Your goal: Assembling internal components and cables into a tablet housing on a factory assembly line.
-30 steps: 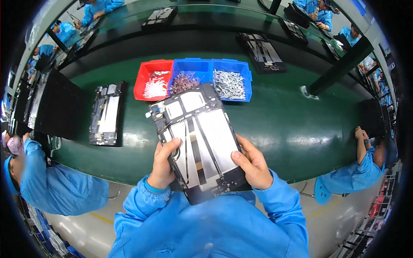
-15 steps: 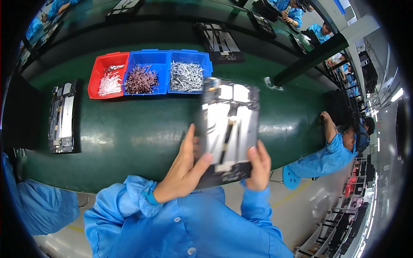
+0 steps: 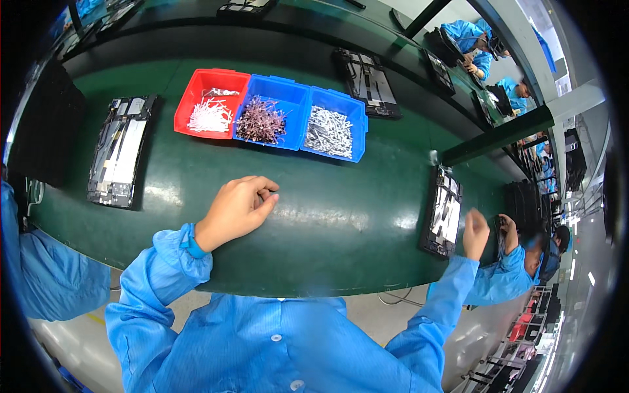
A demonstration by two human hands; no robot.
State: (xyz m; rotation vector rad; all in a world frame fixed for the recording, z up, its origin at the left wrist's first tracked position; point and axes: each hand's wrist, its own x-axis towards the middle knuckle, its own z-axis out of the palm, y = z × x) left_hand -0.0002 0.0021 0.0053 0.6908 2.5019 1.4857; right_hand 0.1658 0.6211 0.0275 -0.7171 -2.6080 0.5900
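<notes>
From the head view, my left hand (image 3: 239,206) is over the green table (image 3: 308,259), fingers loosely bent, thumb a little apart from them, with nothing seen in between. My right hand (image 3: 476,232) is blurred; I cannot tell whether its fingers are open or closed. Just to its left, the uncovered tablet (image 3: 444,213) lies on the table, silver parts showing. A second tablet (image 3: 122,150) lies well off to my left. Beyond my left hand stand a red bin (image 3: 203,133) of white pieces and two joined blue bins (image 3: 278,90), holding brownish and silvery pieces.
</notes>
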